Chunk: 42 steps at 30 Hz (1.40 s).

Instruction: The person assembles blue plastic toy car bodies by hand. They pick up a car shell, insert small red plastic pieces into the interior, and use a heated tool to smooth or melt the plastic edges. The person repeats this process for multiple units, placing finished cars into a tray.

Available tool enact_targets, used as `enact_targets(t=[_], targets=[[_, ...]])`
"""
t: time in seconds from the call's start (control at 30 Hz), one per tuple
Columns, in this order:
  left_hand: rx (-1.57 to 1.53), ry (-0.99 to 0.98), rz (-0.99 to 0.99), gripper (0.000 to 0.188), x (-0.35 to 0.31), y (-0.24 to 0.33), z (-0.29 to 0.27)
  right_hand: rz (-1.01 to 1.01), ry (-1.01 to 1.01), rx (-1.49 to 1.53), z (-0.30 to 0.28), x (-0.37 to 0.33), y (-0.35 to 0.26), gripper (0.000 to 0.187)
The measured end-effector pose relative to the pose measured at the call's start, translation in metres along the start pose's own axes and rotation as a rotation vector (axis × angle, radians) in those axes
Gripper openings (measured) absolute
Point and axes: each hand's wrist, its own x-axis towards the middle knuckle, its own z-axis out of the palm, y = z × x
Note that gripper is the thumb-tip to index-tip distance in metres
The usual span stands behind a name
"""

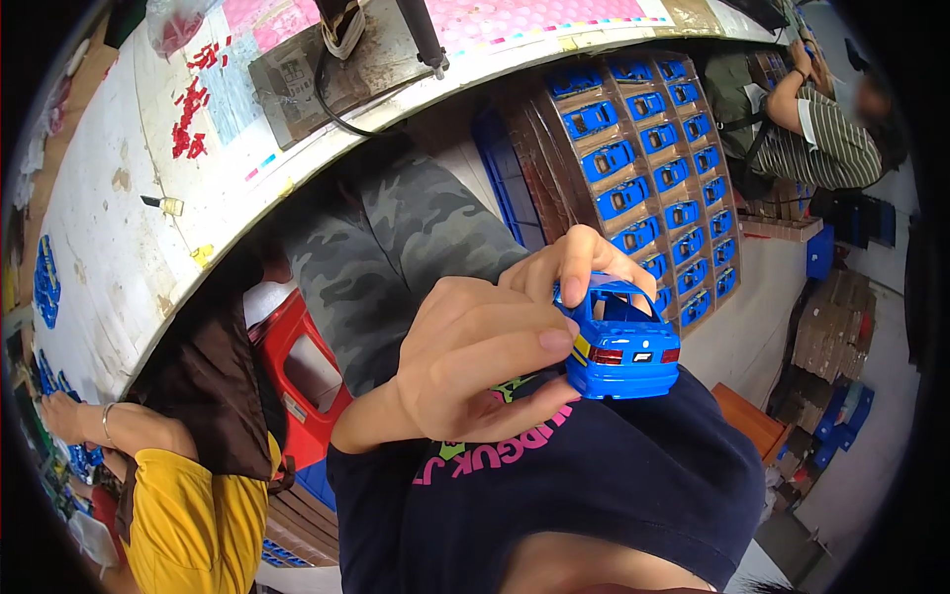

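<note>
A glossy blue toy car body (633, 371) is held up in front of my chest, its rear end facing me. It has dark red tail lights, an open rear window gap and a yellow patch on its left side. My left hand (485, 356) grips that left side with bent fingers and the thumb low by the rear corner. From the far side, my right hand (582, 259) closes over the roof and front of the body, its fingertips at the window edges. Part of the right hand is hidden behind the car and the left hand.
Beyond my knees stands a white worktable (119, 188) with small red parts (190, 119) and a metal base plate (317, 94). A tray of blue toy cars (643, 168) stands right. A co-worker in yellow (193, 515) and a red stool (307, 386) are left; another person (821, 139) is far right.
</note>
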Motion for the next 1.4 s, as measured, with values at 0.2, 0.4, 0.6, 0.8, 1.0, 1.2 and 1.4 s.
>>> enact_targets(t=[0.2,0.4,0.6,0.8,1.0,1.2,1.4], targets=[[0.04,0.099,0.019,0.041,0.001,-0.001,0.007,0.004,-0.015,0.044,-0.001,-0.001,0.0,0.069],[0.103,0.078,-0.028,0.037,0.003,0.001,0.004,0.162,0.191,-0.035,0.009,-0.007,-0.009,0.054],[0.177,0.116,0.016,0.04,-0.01,-0.013,0.008,0.273,0.445,-0.046,0.015,-0.019,-0.011,0.056],[0.117,0.196,-0.327,0.042,-0.04,-0.042,0.0,0.476,0.594,0.141,0.005,-0.029,-0.019,0.079],[-0.133,0.492,-0.727,0.028,-0.056,-0.071,0.009,0.249,0.817,0.147,-0.002,-0.027,-0.019,0.092],[-0.262,0.627,-0.88,0.016,-0.042,-0.084,0.01,0.273,0.852,-0.48,-0.008,-0.012,-0.014,0.082],[-0.233,0.589,-0.818,0.02,-0.02,-0.082,0.009,0.274,1.028,-0.832,-0.019,0.013,-0.018,0.041]])
